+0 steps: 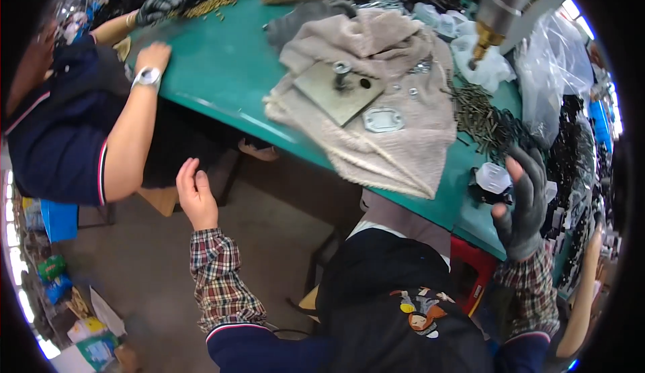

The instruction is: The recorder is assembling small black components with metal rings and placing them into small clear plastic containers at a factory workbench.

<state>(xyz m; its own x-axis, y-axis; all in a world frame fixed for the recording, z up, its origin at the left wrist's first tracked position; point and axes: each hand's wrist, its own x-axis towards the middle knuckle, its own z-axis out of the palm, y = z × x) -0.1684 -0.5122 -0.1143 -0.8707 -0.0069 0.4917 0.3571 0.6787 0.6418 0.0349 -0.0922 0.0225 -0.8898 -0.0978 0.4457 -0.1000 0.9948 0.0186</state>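
Observation:
My left hand (198,197) is bare and raised over the floor, off the table's front edge, fingers stretched and nothing in them. A dark grey glove with a bare thumb and fingertip covers my right hand (527,202). Its fingers are apart beside a white translucent plastic cup (492,177), and I see no grip on it. On a beige towel (423,145) in front of me lies a metal plate (329,98) with an upright metal peg (342,69) and a dark hole. Near its corner rests a small silvery rectangular part (383,120).
Above the right side hangs a machine head with a brass tip (487,40). Dark screws (480,114) lie in a heap right of the towel on the green table (222,71). A clear plastic bag (547,71) stands farther right. A co-worker's forearm (138,128) rests at the left.

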